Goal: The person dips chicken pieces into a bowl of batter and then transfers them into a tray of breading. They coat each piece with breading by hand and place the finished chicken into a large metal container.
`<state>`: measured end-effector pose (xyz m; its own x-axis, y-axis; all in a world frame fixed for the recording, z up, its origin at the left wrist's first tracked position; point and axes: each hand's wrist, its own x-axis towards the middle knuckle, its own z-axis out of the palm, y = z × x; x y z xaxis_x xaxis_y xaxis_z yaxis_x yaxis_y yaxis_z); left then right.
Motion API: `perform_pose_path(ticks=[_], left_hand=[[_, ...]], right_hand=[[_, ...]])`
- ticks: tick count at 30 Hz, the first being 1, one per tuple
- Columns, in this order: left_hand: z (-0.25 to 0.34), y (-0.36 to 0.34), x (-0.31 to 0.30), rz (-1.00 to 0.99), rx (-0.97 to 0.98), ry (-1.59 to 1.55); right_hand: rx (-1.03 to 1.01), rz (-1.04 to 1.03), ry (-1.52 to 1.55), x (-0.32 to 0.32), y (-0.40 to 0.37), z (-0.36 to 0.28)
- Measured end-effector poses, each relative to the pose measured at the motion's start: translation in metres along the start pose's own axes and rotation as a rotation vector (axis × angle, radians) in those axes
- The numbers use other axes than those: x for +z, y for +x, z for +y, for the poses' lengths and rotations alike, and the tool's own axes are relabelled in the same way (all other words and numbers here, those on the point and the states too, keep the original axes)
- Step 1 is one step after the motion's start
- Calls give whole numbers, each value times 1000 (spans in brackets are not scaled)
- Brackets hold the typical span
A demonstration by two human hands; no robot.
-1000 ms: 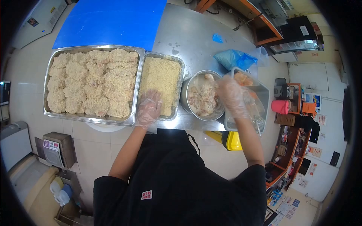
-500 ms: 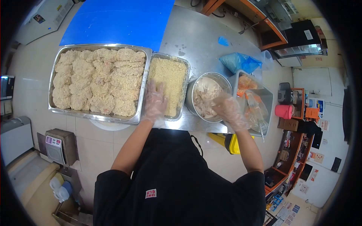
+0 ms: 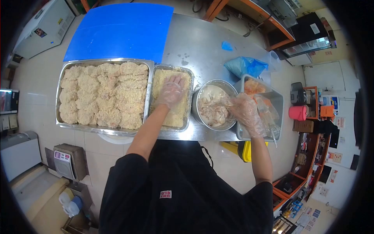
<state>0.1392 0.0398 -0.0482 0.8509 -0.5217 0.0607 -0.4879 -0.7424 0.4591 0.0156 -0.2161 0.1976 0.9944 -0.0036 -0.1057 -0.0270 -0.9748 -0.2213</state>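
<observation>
My left hand (image 3: 172,93), in a clear plastic glove, lies open with its fingers stretched over the crumbs (image 3: 177,113) in the narrow metal tray (image 3: 189,117). Beside it, my right hand (image 3: 245,111), gloved too, is at the right rim of a round metal pot (image 3: 199,91). Its fingers are curled together at a piece of meat (image 3: 224,111) coated in white batter; the fingertips are partly hidden. More meat sits in the batter (image 3: 212,93). Left of the crumbs, a large metal tray (image 3: 150,84) holds rows of crumb-coated pieces (image 3: 107,93).
A blue board (image 3: 120,31) lies behind the large tray on the steel table (image 3: 191,35). Right of the pot stands a grey bin (image 3: 281,101) with plastic bags inside. A blue bag (image 3: 245,66) rests behind it. Below the table edge is a yellow container (image 3: 246,151).
My left hand has moved from the crumb tray's left side further in and away from me, over the crumbs. My right hand has drawn back rightward from the pot's middle to its rim.
</observation>
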Motion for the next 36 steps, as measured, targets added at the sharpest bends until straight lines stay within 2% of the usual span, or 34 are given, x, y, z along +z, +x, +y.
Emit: perform_pose_path(ticks=[3,6,9,12,15,18,21,22,25,31,34,36], left_hand=[[12,-27,-43,-250,-118,33],[13,-52,-53,-209,-119,235],[19,-66,-36,-181,-228,193],[38,-76,-35,-232,-239,148],[48,-58,-60,-222,-210,110],[19,-16,-37,-40,-164,136],[-3,-18,-26,-165,-264,148],[6,-28,-31,-171,-262,140],[22,-52,-32,-138,-93,185],[30,-102,-43,-249,-154,102],[37,-125,-49,-99,-228,96],[33,-142,-31,48,-311,-95]], right_hand=[[65,34,64,-16,-3,-4],[-10,73,96,-27,-1,8],[29,94,70,-36,1,2],[-48,128,49,-38,2,3],[5,110,100,-46,9,-4],[-31,123,28,-32,11,4],[-81,199,32,-27,14,12],[-88,179,14,-24,14,14],[-108,165,20,-16,21,11],[-231,157,43,-35,40,-20],[-297,174,67,-43,62,-43],[-361,190,99,-42,74,-56]])
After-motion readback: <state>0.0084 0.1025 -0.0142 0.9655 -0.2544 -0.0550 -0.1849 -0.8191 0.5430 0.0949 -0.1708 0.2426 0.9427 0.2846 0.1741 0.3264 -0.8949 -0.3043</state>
